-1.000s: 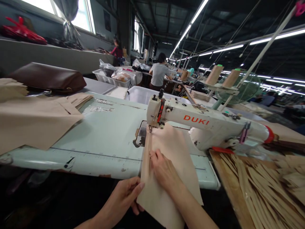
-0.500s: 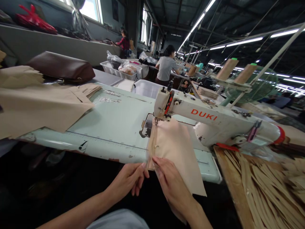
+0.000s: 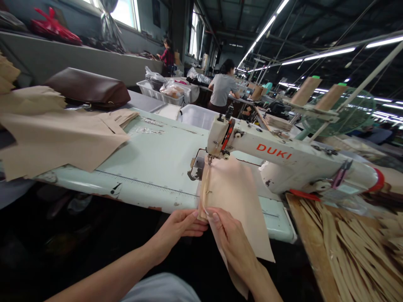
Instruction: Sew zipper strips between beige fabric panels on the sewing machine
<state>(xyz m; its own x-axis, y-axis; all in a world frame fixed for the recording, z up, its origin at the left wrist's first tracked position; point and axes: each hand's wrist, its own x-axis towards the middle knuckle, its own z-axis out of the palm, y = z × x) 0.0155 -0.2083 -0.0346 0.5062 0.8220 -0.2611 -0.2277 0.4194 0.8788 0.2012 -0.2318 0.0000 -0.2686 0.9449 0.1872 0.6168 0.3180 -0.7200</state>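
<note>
A beige fabric panel (image 3: 237, 188) lies under the needle of a white sewing machine (image 3: 242, 140) and hangs over the table's front edge. Along its left side runs a zipper (image 3: 205, 188) with a small metal pull (image 3: 209, 192). My left hand (image 3: 185, 223) pinches the near end of the panel's left edge, thumb on top and fingers underneath. Close beside it, my right hand (image 3: 231, 233) grips the zipper tape's edge between thumb and fingers, lifting it slightly. Part of the panel droops below my right hand.
Beige cut pieces (image 3: 63, 130) and a dark brown bag (image 3: 88, 88) lie at left on the pale green table (image 3: 151, 163). Beige strips (image 3: 352, 247) cover a wooden board at right. Thread cones (image 3: 305, 90) stand behind the machine. Two people work further back.
My left hand has moved right and its fingers now tuck under the panel's near edge. My right hand has raised the zipper tape's edge a little. The view has shifted slightly.
</note>
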